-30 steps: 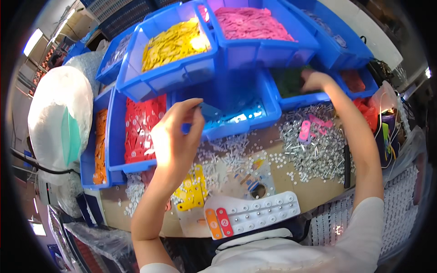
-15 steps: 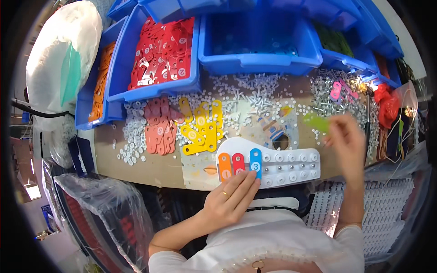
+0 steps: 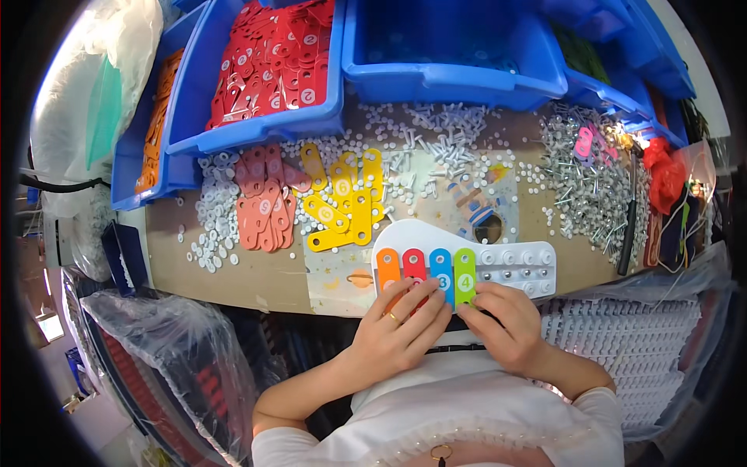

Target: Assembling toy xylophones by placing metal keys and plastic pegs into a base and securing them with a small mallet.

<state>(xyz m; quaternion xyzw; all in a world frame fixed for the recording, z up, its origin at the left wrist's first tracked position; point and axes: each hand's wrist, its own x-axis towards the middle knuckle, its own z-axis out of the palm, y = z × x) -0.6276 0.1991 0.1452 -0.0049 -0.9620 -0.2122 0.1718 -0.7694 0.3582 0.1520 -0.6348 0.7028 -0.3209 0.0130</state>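
Observation:
A white plastic base [image 3: 513, 253], wide at the left with rows of round pegs at the right, lies at the table's near edge. Across it stand an orange strip [image 3: 387, 261], a red strip [image 3: 414, 259], a blue strip [image 3: 440, 261] and a green strip [image 3: 464, 268], side by side, each with a hole at its far end. The fingers of my left hand [image 3: 401, 331] lie outstretched over the near parts of the orange, red and blue strips; its thumb is hidden. My right hand [image 3: 506, 323] pinches the green strip's near end, fingertips against the base.
Yellow strips [image 3: 362, 218] and coral strips [image 3: 264, 214] lie left of the base, beside white washers [image 3: 214, 233]. White pegs [image 3: 447, 136] and metal rivets [image 3: 583, 194] are heaped behind. Blue bins [image 3: 459, 84] line the back, one with red strips [image 3: 272, 62]. A black-handled tool [image 3: 627, 241] lies right.
My right hand has come from the right with the green strip, now on the base beside the blue one. My left hand stays over the strips. The view has shifted slightly.

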